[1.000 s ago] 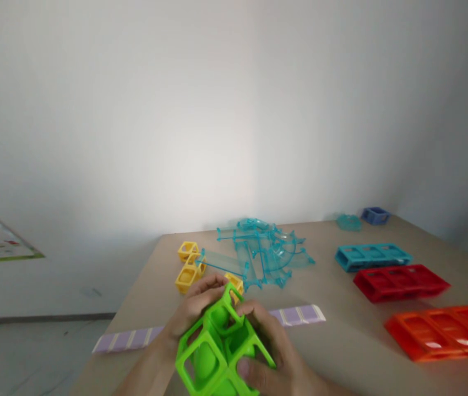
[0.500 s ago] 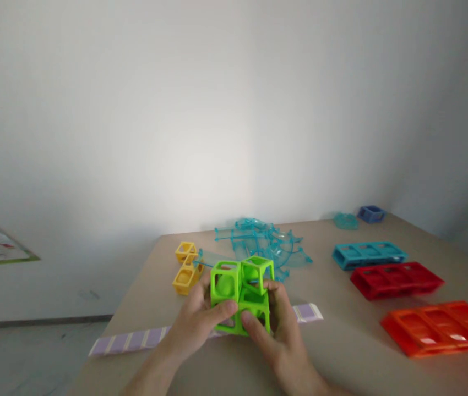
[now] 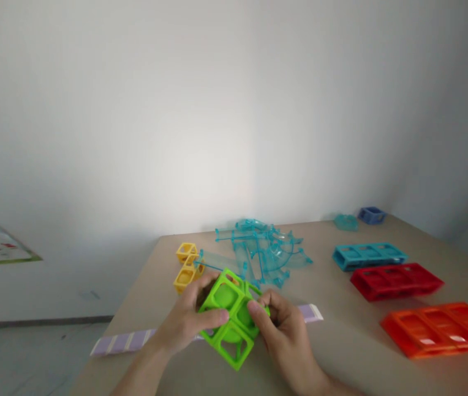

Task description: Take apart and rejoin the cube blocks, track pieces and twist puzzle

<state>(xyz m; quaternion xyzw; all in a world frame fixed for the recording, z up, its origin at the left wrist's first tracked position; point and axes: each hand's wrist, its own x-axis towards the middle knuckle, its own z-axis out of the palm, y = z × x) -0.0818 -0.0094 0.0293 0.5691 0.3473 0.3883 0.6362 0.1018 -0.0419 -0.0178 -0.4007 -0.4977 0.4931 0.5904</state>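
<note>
A bright green block made of joined open-framed cubes (image 3: 226,296) is held tilted above the near part of the table. My left hand (image 3: 188,319) grips its left side, thumb across the front face and fingers hidden behind. On the right side, my right hand (image 3: 281,330) pinches it with thumb and fingers. Beneath the hands a purple-and-white striped strip (image 3: 129,341) lies across the table. Just beyond them are yellow framed cubes (image 3: 185,276) and a pile of clear teal track pieces (image 3: 265,247).
Along the right of the table (image 3: 320,357) lie a teal block (image 3: 369,253), a red block (image 3: 397,279) and an orange block (image 3: 444,329). At the back right are a small clear teal piece (image 3: 346,222) and a blue block (image 3: 371,215). A wall (image 3: 201,110) stands behind.
The green block has been turned in my hands and now sits at a diagonal, lower corner toward me. Both hands still hold it, with the right thumb moved higher.
</note>
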